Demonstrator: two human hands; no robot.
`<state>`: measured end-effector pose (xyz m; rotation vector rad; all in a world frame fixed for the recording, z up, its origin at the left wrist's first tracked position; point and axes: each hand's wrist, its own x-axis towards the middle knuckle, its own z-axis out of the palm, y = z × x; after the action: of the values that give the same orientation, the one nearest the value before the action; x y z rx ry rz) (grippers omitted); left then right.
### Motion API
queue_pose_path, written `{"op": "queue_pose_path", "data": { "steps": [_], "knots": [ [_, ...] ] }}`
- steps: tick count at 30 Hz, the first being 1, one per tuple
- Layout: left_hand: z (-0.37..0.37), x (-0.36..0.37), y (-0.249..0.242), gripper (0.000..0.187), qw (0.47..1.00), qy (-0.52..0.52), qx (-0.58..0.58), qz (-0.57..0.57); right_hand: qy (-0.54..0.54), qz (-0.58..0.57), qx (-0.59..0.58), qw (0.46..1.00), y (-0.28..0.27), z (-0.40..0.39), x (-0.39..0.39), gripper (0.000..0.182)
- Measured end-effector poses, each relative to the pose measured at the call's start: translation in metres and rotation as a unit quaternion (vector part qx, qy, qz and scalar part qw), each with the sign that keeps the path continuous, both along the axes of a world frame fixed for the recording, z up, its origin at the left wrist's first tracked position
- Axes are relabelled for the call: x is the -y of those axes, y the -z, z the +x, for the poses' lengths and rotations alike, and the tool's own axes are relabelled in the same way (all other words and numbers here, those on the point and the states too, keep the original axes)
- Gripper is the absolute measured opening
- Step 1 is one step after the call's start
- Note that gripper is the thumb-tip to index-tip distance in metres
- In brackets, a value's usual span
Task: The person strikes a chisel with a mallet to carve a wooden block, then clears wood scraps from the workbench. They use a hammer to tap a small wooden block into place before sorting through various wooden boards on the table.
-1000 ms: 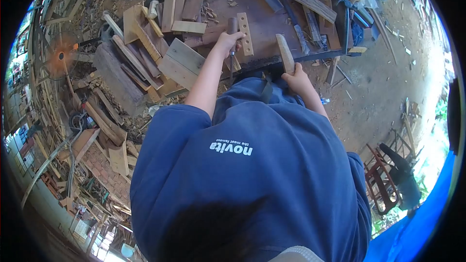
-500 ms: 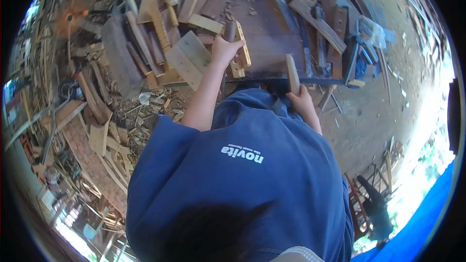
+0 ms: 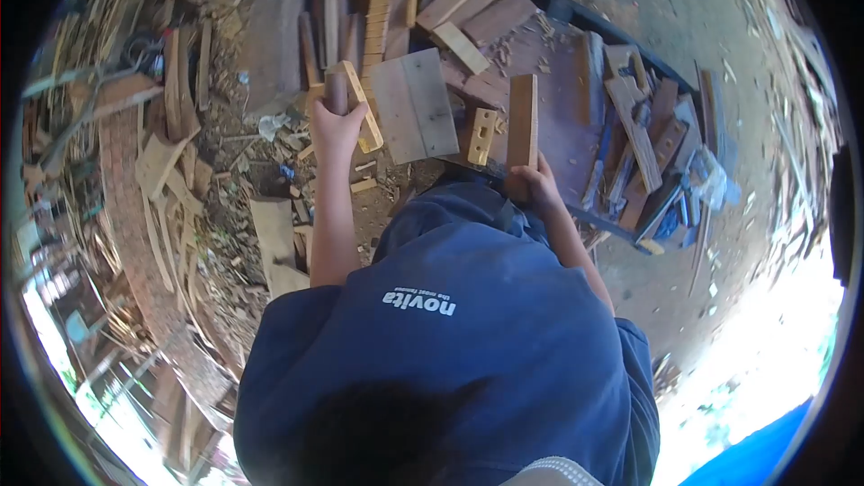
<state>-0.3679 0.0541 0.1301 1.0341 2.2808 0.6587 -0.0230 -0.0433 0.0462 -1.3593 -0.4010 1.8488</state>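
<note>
On the left, my left hand (image 3: 335,121) is closed around a dark rounded wooden piece (image 3: 337,90) and a yellow wooden bar (image 3: 362,106) that lie side by side, their lower ends hidden by the fingers. My right hand (image 3: 537,184) grips the lower end of a brown wooden block (image 3: 522,121), which points away from me with its broad face showing. Between the hands, a small yellow wooden block with holes (image 3: 481,135) rests by the near edge of the low worktable (image 3: 567,99). Beside it lies a wide pale board (image 3: 414,106).
Short wood blocks (image 3: 463,47) and offcuts crowd the table's far left part. Chisel-like tools, a wooden handsaw handle (image 3: 627,67) and a clear plastic bag (image 3: 711,175) lie at its right end. Wood scraps (image 3: 261,162) and shavings cover the ground at left.
The view has turned left. My left hand has moved left, off the table area, with the dark piece and yellow bar. The block in my right hand has turned its broad face up.
</note>
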Motion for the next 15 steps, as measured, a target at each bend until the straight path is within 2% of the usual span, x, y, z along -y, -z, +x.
{"op": "queue_pose_path", "data": {
  "steps": [1, 6, 8, 10, 11, 12, 14, 15],
  "knots": [
    [-0.008, 0.008, -0.004, 0.061, 1.000, -0.009, 0.003, 0.000, -0.029, 0.008, -0.039, 0.999, -0.007, -0.011, -0.013, 0.063],
    [-0.050, 0.068, 0.010, 0.060, 0.996, -0.087, -0.006, -0.016, -0.172, 0.087, -0.036, 0.981, 0.028, -0.055, -0.044, 0.067],
    [-0.066, 0.099, 0.030, 0.059, 0.993, -0.111, 0.002, -0.044, -0.264, 0.004, 0.060, 0.963, 0.049, -0.057, -0.047, 0.079],
    [-0.066, 0.122, 0.028, 0.059, 0.989, -0.138, 0.013, -0.047, -0.322, 0.040, 0.119, 0.938, 0.057, -0.059, -0.048, 0.090],
    [-0.065, 0.133, 0.027, 0.059, 0.986, -0.152, 0.026, -0.055, -0.407, 0.133, 0.247, 0.869, 0.053, -0.054, -0.048, 0.091],
    [-0.066, 0.144, 0.035, 0.059, 0.985, -0.162, 0.026, -0.051, -0.475, 0.223, 0.366, 0.769, 0.045, -0.053, -0.049, 0.093],
    [-0.071, 0.165, 0.059, 0.060, 0.984, -0.155, -0.028, -0.082, -0.491, 0.229, 0.348, 0.765, 0.045, -0.055, -0.050, 0.093],
    [-0.070, 0.169, 0.059, 0.062, 0.981, -0.148, -0.050, -0.115, -0.542, 0.251, 0.404, 0.693, 0.039, -0.057, -0.049, 0.090]
  ]
}}
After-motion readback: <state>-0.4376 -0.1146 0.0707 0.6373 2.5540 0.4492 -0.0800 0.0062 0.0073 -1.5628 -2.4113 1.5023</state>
